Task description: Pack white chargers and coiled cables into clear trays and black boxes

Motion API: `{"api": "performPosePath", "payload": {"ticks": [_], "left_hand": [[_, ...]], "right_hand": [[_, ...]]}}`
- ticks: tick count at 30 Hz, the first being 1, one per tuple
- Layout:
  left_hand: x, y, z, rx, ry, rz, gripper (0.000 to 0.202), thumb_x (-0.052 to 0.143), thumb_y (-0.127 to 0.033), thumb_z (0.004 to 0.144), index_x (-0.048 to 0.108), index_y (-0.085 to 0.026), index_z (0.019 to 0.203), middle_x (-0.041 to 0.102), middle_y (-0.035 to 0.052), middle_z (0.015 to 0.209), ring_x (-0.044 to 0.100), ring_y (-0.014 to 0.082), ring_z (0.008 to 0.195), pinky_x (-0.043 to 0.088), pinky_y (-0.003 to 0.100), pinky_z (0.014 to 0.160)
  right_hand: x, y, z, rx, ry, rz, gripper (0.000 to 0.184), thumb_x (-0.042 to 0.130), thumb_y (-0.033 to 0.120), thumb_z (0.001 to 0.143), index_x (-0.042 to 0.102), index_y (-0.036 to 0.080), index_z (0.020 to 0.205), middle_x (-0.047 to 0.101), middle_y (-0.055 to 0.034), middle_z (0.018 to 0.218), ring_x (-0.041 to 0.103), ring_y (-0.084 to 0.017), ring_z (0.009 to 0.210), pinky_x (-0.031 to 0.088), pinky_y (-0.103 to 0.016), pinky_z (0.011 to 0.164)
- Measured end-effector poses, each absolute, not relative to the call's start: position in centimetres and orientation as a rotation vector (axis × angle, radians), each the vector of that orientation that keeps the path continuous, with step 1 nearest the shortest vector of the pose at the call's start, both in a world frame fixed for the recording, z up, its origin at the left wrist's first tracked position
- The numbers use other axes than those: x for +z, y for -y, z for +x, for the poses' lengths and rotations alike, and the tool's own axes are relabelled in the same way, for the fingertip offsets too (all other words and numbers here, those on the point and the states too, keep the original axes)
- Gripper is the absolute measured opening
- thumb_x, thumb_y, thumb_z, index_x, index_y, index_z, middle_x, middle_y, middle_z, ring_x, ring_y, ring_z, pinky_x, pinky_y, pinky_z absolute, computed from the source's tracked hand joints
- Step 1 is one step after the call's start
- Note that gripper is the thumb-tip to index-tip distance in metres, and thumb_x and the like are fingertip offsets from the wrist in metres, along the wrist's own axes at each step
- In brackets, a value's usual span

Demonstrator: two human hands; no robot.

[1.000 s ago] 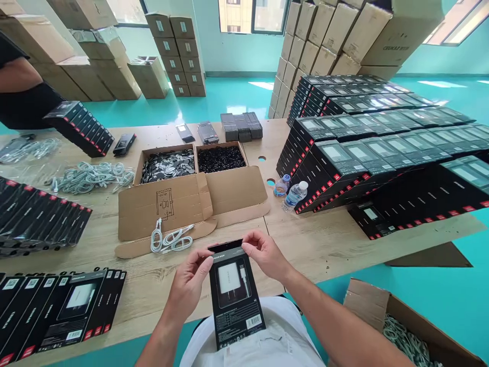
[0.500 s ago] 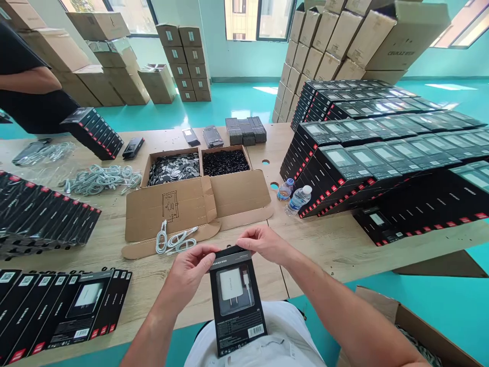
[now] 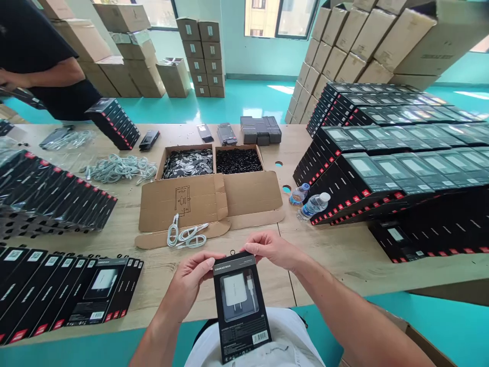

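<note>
Between my hands is a black charger box, upright and leaning toward my lap. Its clear window shows a white plug charger and a white cable. My left hand pinches the box's top left corner. At the top right corner, my right hand grips the same edge with thumb and fingers. A small dark loop sticks up from the top edge between them. Just beyond my hands, coiled white cables lie by the cardboard flap.
Two open cartons hold dark flat pieces and small black parts. Water bottles stand beside stacked charger boxes at right. More black boxes line the left. A co-worker's arm shows at upper left.
My view has turned slightly left, so the table contents appear shifted right. Both hands still hold the box by its top corners, and the loop above its edge shows more clearly.
</note>
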State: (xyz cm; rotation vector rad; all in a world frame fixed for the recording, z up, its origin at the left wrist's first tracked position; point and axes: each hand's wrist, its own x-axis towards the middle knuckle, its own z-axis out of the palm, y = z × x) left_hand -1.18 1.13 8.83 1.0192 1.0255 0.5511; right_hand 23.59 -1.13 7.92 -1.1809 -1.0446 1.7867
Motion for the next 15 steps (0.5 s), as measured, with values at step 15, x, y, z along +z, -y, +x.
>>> {"api": "performPosePath", "payload": {"ticks": [15], "left_hand": [[5.5,6.4,-11.4,0.732,-1.897,1.855,0.075,0.069,-0.036,0.084,0.041,-0.032,0.154,0.035,0.0128,0.165,0.034,0.0397,0.15,0.036,0.063,0.117]], "right_hand": [[1.3,-3.4,5.2,1.76,0.921,-1.243,0.043,0.079,0.051,0.074,0.069,0.021,0.104,0.072,-0.0046,0.09,0.066,-0.019,0.077,0.056,-0.032,0.067]]}}
